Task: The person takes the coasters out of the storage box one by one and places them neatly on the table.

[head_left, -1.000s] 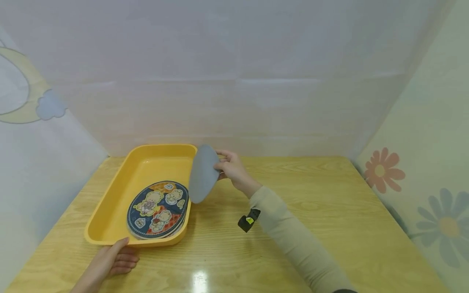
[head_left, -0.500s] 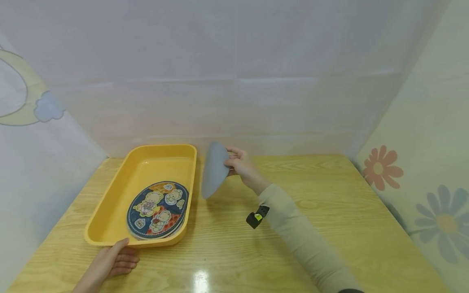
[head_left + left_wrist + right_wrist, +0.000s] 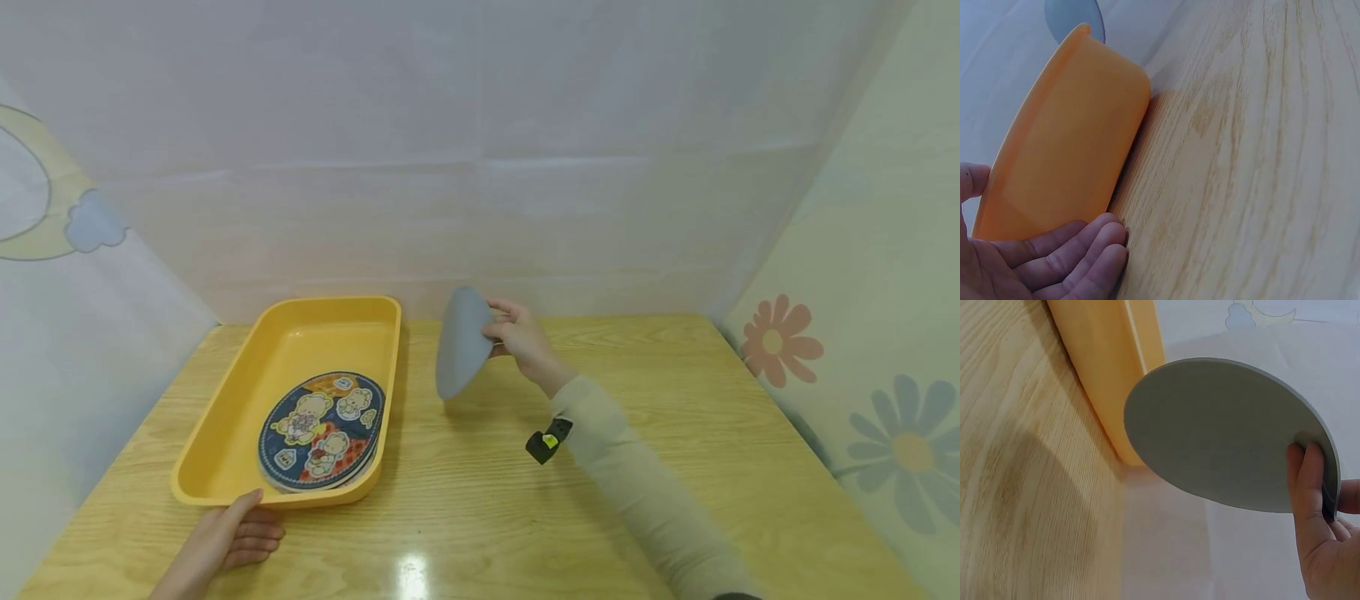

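My right hand (image 3: 523,340) pinches a thin round mat (image 3: 461,346) by its edge, right of the yellow tray. The mat hangs tilted above the table, its plain grey face showing; in the right wrist view, fingers (image 3: 1311,472) lie over that face and the thumb is behind. At the tray's near left corner, my left hand (image 3: 225,537) grips the yellow tray (image 3: 296,354), thumb on the rim and fingers (image 3: 1094,247) curled below by the outer wall. Inside the tray's near right part lies a stack of round mats (image 3: 318,429), the top one printed with cartoon bears on dark blue.
The wooden table (image 3: 637,417) extends to the right of the tray. A pale cloth wall (image 3: 480,208) closes off the back, with printed side walls. A black wrist strap (image 3: 550,440) sits on my right wrist.
My right hand has carried the grey mat rightward, from beside the tray's right rim to out over the table. The left hand and the tray have stayed in place.
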A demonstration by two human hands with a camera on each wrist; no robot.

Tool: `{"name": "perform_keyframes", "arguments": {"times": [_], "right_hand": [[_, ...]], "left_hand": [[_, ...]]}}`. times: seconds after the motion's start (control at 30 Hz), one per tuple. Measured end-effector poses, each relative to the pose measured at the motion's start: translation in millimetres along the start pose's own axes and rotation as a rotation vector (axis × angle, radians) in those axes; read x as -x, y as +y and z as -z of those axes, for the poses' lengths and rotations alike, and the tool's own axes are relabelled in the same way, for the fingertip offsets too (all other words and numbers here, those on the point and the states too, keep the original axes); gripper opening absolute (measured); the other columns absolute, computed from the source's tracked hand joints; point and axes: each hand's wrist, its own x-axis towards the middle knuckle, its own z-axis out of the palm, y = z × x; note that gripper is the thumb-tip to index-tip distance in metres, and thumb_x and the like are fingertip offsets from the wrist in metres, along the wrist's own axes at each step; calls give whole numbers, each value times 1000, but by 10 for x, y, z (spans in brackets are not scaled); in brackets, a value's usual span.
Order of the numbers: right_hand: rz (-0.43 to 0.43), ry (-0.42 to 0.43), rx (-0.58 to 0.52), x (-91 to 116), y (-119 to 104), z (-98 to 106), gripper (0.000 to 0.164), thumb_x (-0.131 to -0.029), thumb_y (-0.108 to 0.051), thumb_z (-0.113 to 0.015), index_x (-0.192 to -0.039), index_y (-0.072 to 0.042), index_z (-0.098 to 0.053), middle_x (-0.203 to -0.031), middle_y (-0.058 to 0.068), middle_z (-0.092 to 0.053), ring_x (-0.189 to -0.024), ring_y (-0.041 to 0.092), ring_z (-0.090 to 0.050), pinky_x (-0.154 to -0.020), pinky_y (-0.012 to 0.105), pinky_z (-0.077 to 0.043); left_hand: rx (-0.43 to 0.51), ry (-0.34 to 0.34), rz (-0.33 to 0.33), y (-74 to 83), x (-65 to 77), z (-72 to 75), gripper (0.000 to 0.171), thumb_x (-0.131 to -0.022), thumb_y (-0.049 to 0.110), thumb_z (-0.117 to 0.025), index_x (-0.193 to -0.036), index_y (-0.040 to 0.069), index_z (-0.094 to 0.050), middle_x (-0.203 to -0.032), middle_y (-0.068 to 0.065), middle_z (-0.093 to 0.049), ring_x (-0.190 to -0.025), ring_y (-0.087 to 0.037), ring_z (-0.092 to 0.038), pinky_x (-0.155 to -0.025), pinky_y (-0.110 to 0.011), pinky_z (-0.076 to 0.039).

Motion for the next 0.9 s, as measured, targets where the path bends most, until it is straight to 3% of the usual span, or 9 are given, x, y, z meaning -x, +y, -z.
{"name": "perform_keyframes", "arguments": {"times": [0.9], "right_hand": [[-6, 71, 43, 39, 116, 390, 53, -85, 6, -50, -136, -1, -40, -111, 28, -57, -63, 12, -62, -52, 24, -52]], "left_hand": [[11, 5, 7, 2, -21, -23, 65, -98, 40, -32, -104, -21, -53, -82, -12, -66, -73, -21, -65, -68, -35, -54]]}}
